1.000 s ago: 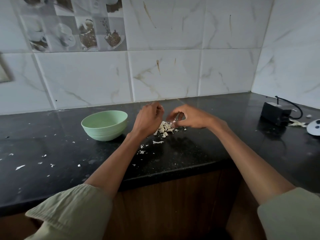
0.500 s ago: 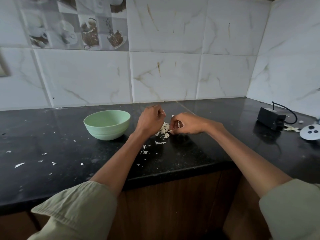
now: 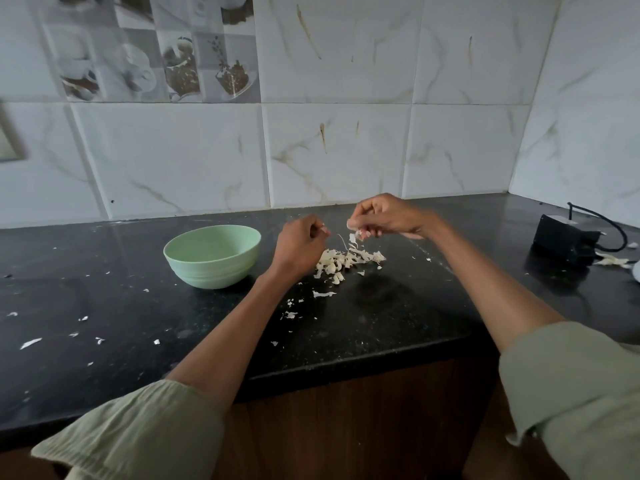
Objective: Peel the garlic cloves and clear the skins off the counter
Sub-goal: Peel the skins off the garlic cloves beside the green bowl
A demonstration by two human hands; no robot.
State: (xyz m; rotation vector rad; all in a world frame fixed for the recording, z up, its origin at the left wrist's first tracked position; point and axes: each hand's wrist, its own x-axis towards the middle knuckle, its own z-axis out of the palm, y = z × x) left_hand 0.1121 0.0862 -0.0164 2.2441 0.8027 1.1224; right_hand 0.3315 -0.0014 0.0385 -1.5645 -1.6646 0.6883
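A heap of garlic cloves and papery skins (image 3: 341,261) lies on the black counter (image 3: 381,306), right of a pale green bowl (image 3: 212,255). My right hand (image 3: 388,216) is raised above the heap and pinches a garlic clove (image 3: 354,234) with a strip of skin hanging from it. My left hand (image 3: 300,244) hovers just left of the heap with its fingers curled; a thin strand of skin runs from its fingertips toward the clove. What sits inside the left fist is hidden.
Small white skin flakes (image 3: 31,342) are scattered over the counter's left and front. A black box with a cable (image 3: 562,237) stands at the right, with a garlic skin piece (image 3: 611,260) beside it. Tiled walls close the back and right corner.
My right hand has lifted higher above the heap with the clove, and my two hands have drawn apart, pulling skin off. The camera view has shifted slightly.
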